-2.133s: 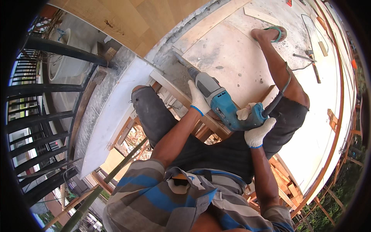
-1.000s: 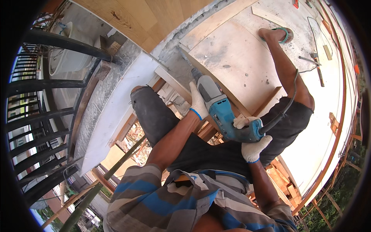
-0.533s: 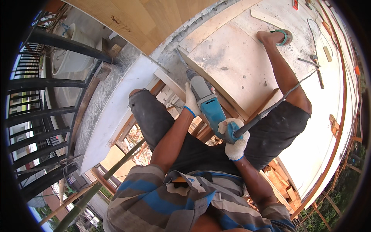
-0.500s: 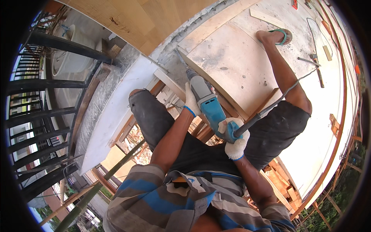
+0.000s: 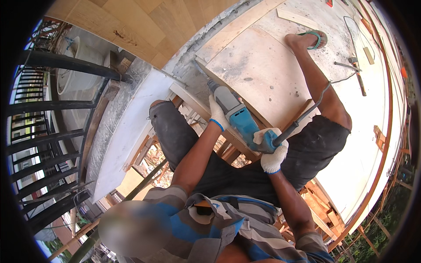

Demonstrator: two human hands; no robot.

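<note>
Both my hands wear white knit gloves with blue cuffs and hold a blue-and-grey rotary hammer drill (image 5: 242, 120). My left hand (image 5: 216, 110) is wrapped round its grey front body. At the rear, my right hand (image 5: 274, 160) grips the handle, beside the black power cord (image 5: 302, 117). A long bit (image 5: 202, 70) points away from me, up and to the left, along the board edge to the rough concrete (image 5: 189, 79). Whether its tip touches the concrete, I cannot tell.
A dusty plywood sheet (image 5: 263, 72) lies ahead and to the right, bearing a hammer (image 5: 358, 77) and a loose wood strip (image 5: 297, 19). Wood-look flooring (image 5: 144, 26) lies at far left, black railings (image 5: 52, 106) at left. Gaps between timbers open beneath my legs.
The drill's rear end and my right hand have shifted a little up and to the right. The surroundings have slid slightly left in view. Both hands keep their hold.
</note>
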